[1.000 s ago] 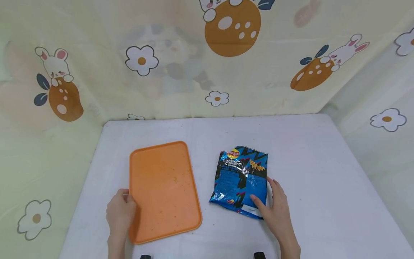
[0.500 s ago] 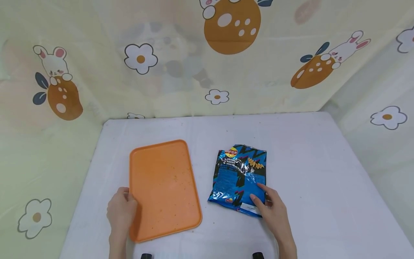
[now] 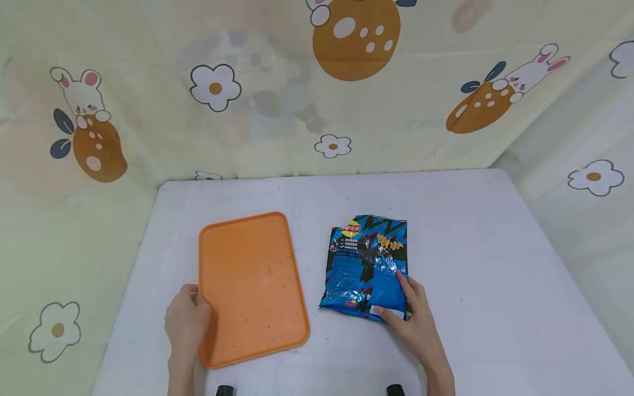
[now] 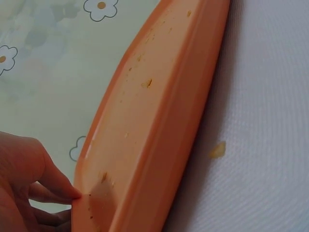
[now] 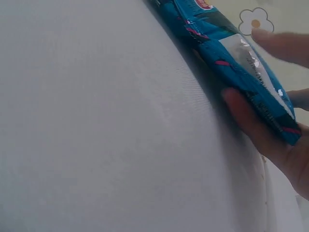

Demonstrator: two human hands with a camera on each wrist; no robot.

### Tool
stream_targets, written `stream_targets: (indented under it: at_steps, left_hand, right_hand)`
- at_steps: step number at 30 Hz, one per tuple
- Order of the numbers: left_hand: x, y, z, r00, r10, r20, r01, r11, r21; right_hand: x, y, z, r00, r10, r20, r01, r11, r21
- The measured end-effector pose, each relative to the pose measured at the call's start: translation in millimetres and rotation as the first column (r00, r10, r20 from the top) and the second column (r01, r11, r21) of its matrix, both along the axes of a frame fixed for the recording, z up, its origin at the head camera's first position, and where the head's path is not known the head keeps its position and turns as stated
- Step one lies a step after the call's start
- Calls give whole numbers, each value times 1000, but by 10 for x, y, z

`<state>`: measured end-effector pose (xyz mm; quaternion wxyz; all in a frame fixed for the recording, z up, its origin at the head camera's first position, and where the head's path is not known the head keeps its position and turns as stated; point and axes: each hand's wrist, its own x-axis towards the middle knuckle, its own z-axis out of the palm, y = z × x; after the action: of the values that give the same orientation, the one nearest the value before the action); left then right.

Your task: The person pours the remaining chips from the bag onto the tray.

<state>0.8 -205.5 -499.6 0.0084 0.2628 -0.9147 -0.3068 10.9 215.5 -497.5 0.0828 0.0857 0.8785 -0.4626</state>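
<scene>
An orange tray lies on the left half of the table, with crumbs scattered over its floor. My left hand pinches the tray's left rim, its fingertips right at the edge in the left wrist view. To the right is a blue and black chip bag, with an uneven, notched top edge. My right hand grips the bag's lower right corner. In the right wrist view the thumb lies along the bag's near edge and the other fingers reach over its far side.
A white cloth covers the table, and a crumb lies on it beside the tray. Behind and at the sides hangs a curtain printed with rabbits and flowers. Two black knobs show at the front edge.
The bag has turned slightly and its top has shifted away from me. My right hand has moved from the bag's side to a hold on its lower right corner. The left hand stays put.
</scene>
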Motion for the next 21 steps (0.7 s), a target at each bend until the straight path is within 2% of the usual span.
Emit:
stream_targets:
  at_steps: [7,15,21]
  left_hand:
    - [-12,19,21,1000,19,19,-19,1000,16]
    - [-11,18,16,1000,20,12,-20,1000,15]
    - [10,2,13,1000,12,16,-12,1000,9]
  right_hand:
    - [-13,-13,-41,999,-17,-39,17,1000,7]
    - [-25,-32,-1,996,-79,28,79,997,-13]
    - [-13,-55,-20,993,-113,16,114,993,-38]
